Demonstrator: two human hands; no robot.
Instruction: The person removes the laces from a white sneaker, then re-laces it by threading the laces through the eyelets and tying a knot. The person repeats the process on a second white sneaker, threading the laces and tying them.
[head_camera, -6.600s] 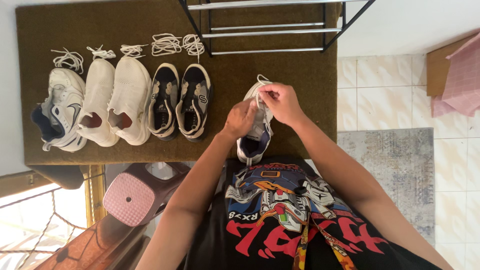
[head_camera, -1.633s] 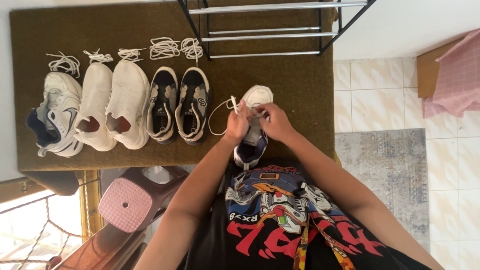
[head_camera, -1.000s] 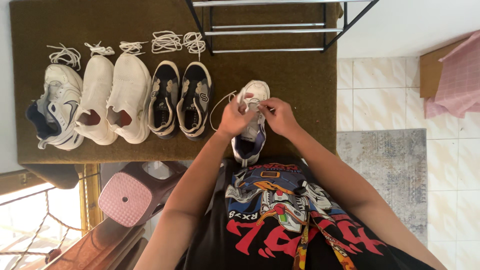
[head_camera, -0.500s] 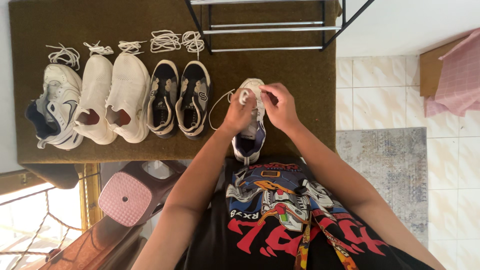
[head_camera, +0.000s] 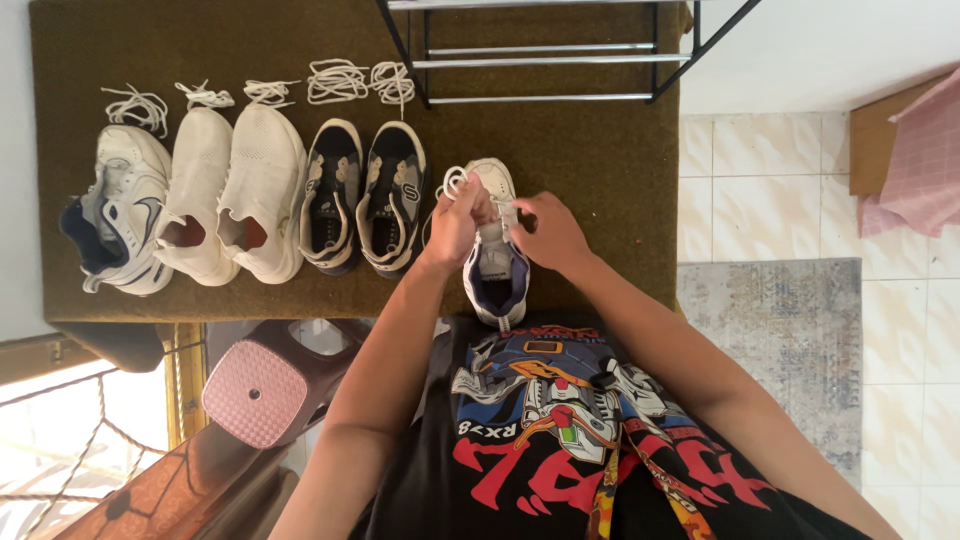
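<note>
My left hand (head_camera: 455, 222) is clenched on a loop of white shoelace (head_camera: 452, 182), pinching it just above the toe end of the white sneaker (head_camera: 494, 262). My right hand (head_camera: 547, 232) grips the sneaker's upper on the other side, fingers pressed at the eyelet area, so both hands close on the same shoe. The sneaker lies on the olive-brown mat (head_camera: 590, 160), toe pointing away from me, its dark blue heel opening near the mat's edge. Just to the left stands a dark pair of sneakers (head_camera: 363, 197), then a white knit pair (head_camera: 232, 195), then a single white-and-navy shoe (head_camera: 117, 225), each with loose laces (head_camera: 355, 80) bundled above. A black metal rack (head_camera: 545, 50) stands at the far edge.
</note>
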